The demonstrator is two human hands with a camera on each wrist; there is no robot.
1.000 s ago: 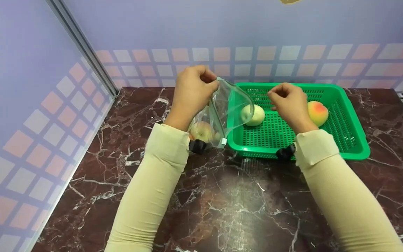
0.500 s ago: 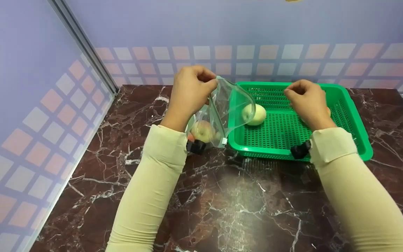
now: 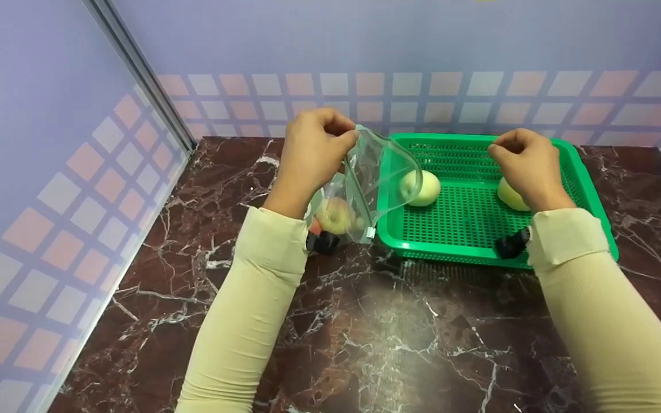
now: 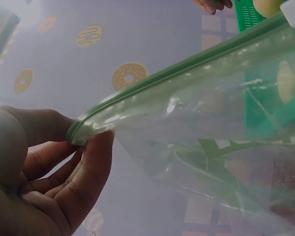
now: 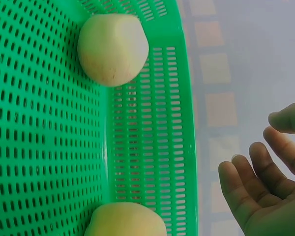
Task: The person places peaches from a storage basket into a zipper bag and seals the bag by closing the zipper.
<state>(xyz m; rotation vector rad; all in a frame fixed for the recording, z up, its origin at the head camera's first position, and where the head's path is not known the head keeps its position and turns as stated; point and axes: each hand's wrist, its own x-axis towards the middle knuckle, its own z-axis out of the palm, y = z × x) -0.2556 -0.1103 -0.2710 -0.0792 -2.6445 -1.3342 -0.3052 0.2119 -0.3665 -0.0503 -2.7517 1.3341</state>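
My left hand [image 3: 310, 155] pinches the top corner of a clear zip bag [image 3: 379, 172] between thumb and fingers, and the bag's green-edged mouth gapes. Low in the bag an apple [image 3: 335, 217] and part of a reddish fruit show, partly hidden by the wrist camera. Over the right part of a green basket [image 3: 422, 248] hovers my right hand [image 3: 528, 166], fingers loosely bent, holding nothing. Beneath it lies a yellowish peach [image 3: 511, 196], partly covered by the hand. A pale apple [image 3: 421, 188] sits at the basket's left side, seen partly through the bag.
The basket and bag are on a dark red marbled table [image 3: 399, 332]. A patterned wall [image 3: 365, 51] stands close behind the basket, and another panel [image 3: 66, 189] with a metal post [image 3: 141, 80] bounds the left.
My right hand has moved to the right across the basket, passing over the peach with nothing in it. The left hand keeps its pinch on the zip bag in nearly the same place.
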